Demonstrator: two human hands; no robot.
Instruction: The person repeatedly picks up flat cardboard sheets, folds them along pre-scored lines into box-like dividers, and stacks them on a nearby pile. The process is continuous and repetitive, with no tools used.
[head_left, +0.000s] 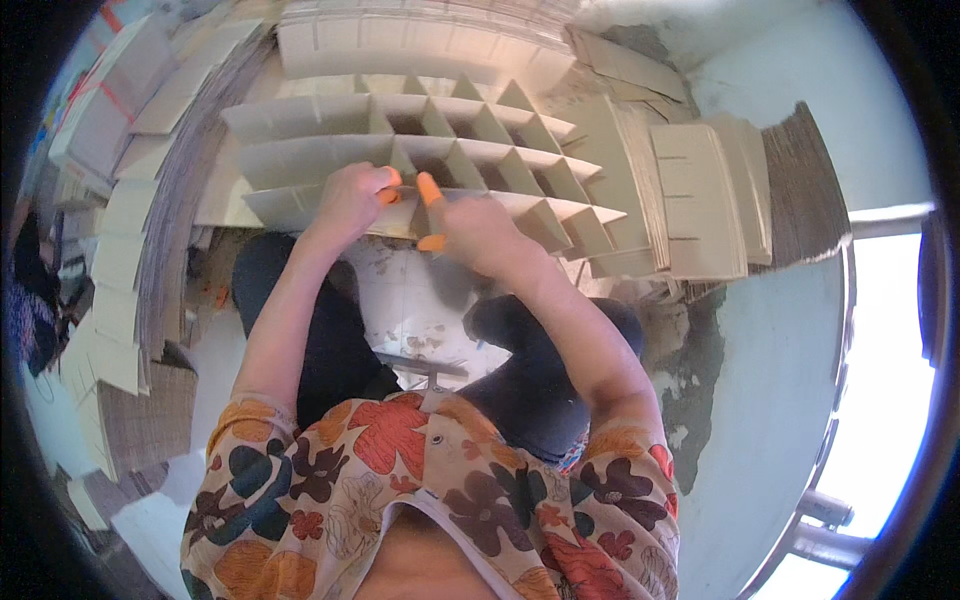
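A grid of interlocking cardboard divider strips (520,205) lies before me, long strips crossed by short ones. At its near edge, my left hand (352,205) is closed, its orange-covered fingertips pinching a cardboard strip. My right hand (480,232) is just to the right and slightly blurred. One orange-covered fingertip of it is near the top edge of a strip and another lower down, with cardboard between them. The palm sides of both hands are hidden. Toward the left, the long strips (290,160) have no short strips visible across them.
Stacked slotted cardboard sheets (120,260) run along the left side. More cardboard stacks stand at the right (700,205) and far side (420,50). My bent legs (540,385) flank a pale floor patch (400,290). A pale wall (770,350) rises at the right, beside a bright opening.
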